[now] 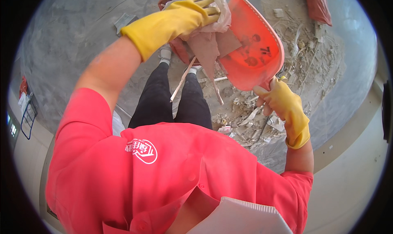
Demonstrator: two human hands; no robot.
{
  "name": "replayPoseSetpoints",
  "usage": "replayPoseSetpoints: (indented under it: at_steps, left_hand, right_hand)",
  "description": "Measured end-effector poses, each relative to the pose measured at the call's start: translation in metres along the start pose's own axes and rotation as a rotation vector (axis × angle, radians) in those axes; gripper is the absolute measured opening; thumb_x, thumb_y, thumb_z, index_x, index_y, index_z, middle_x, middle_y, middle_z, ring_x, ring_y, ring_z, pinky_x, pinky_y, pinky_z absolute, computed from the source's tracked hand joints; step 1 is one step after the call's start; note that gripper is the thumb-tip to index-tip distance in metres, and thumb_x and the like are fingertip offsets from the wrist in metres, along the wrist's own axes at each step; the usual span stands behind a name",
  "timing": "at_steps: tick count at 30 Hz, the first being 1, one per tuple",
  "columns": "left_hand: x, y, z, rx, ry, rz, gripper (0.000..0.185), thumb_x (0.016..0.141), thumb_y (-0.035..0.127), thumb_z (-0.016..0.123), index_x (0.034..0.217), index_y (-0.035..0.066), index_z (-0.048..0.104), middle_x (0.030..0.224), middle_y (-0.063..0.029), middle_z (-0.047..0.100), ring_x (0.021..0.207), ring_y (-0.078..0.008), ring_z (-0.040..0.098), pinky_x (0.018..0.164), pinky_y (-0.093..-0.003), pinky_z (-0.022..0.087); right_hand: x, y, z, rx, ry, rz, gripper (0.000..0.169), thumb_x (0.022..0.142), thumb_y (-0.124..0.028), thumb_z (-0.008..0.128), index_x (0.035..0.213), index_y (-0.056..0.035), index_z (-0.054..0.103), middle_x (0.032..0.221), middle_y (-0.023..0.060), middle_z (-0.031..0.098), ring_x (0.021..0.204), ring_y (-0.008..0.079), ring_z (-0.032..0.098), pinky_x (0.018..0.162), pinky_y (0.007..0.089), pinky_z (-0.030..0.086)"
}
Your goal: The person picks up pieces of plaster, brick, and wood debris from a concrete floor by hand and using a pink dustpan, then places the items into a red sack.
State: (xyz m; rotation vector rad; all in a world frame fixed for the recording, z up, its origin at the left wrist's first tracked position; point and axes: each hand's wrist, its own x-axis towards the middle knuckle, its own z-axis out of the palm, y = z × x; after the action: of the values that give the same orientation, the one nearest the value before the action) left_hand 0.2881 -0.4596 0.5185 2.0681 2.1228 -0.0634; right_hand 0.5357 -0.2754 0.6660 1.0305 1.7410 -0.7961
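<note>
My left hand (199, 11), in a long yellow rubber glove, holds a crumpled white plastic bag (221, 11) with its fingers spread over it. Its palm side is hidden. Brown board pieces (204, 48) stick out below the bag, partly over the near edge of a red plastic dustpan (256, 43). My right hand (276, 94), also gloved in yellow, is closed around the dustpan's short handle. The pan is tilted, with its mouth towards the bag. Under my left hand, a dark red sack (181, 51) shows in part. Thin wood strips (183, 80) hang down beside my legs.
Dusty rubble and scraps (254, 120) cover the floor at my right and in front. Another red sack (317, 6) stands at the far right. A bent metal piece (124, 22) lies on the grey floor (70, 40). At far left is a blue metal frame (28, 120).
</note>
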Motion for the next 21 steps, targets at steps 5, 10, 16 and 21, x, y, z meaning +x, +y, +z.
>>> replayPoseSetpoints:
  at_steps: [5, 10, 16, 21]
  left_hand:
    - [0.066, -0.017, 0.049, -0.100, -0.443, -0.293, 0.078, 0.068, 0.022, 0.086, 0.141, 0.019, 0.059, 0.148, -0.0050, 0.057, 0.147, -0.0259, 0.043, 0.123, -0.0410, 0.032]
    - [0.062, -0.002, 0.024, -0.199, -0.471, -0.221, 0.088, 0.055, 0.014, 0.094, 0.137, 0.018, 0.063, 0.143, -0.0069, 0.061, 0.142, -0.0286, 0.049, 0.120, -0.0383, 0.036]
    - [0.041, -0.007, 0.037, -0.209, -0.391, -0.207, 0.091, 0.052, 0.010, 0.095, 0.136, 0.022, 0.063, 0.143, -0.0084, 0.060, 0.141, -0.0314, 0.049, 0.118, -0.0380, 0.038]
    - [0.039, -0.007, 0.036, -0.324, -0.380, -0.265, 0.095, 0.055, 0.009, 0.095, 0.142, 0.021, 0.060, 0.150, -0.0099, 0.056, 0.145, -0.0298, 0.047, 0.118, -0.0363, 0.040]
  right_hand:
    - [0.008, 0.006, 0.006, 0.215, -0.005, -0.042, 0.040, 0.097, -0.035, 0.068, 0.119, -0.0018, 0.062, 0.077, 0.0059, 0.071, 0.049, 0.0114, 0.060, 0.044, 0.0275, 0.040]
    - [0.035, 0.072, 0.009, 0.457, -0.014, 0.013, 0.040, 0.098, -0.030, 0.069, 0.123, -0.0014, 0.059, 0.076, 0.0069, 0.070, 0.050, 0.0126, 0.061, 0.045, 0.0261, 0.043]
    - [0.079, 0.123, 0.035, 0.951, 0.210, -0.131, 0.035, 0.097, -0.027, 0.072, 0.116, 0.0024, 0.066, 0.076, 0.0070, 0.071, 0.063, 0.0128, 0.068, 0.059, 0.0255, 0.054]
    - [0.120, 0.043, 0.075, 1.290, 0.155, -0.528, 0.048, 0.096, -0.026, 0.073, 0.135, -0.0003, 0.060, 0.086, 0.0071, 0.071, 0.119, 0.0232, 0.067, 0.116, 0.0382, 0.046]
